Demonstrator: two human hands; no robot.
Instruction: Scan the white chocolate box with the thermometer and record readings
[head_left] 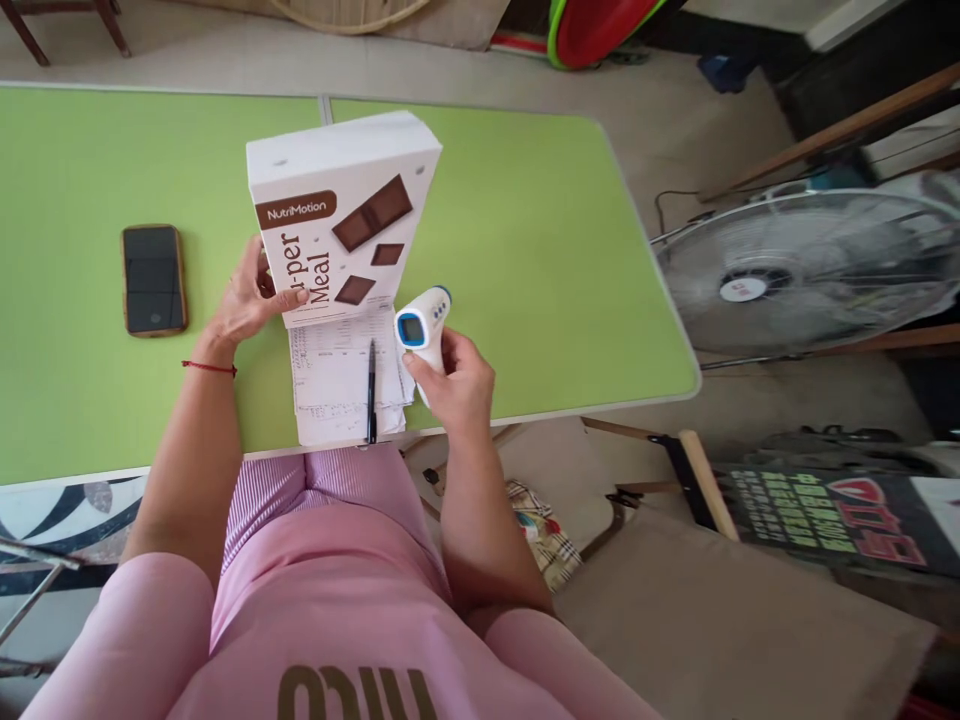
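My left hand (259,295) grips the lower left edge of a white box (352,215), thumb on its front. The box front bears the words NutriMotion and pictures of brown chocolate pieces. In my right hand (461,380) is a white and blue infrared thermometer (424,320), held by its handle with the small screen facing me. Its tip lies just right of the box's lower corner. Beneath them, on the green table, is a stack of printed papers (330,375) with a black pen (372,395) lying on top. The box covers the upper part of the papers.
A smartphone (154,280) in a brown case lies left of my left hand on the green table (562,250). Beyond the table's right edge stands a large fan (750,280). A brown folding chair (705,600) is at the lower right.
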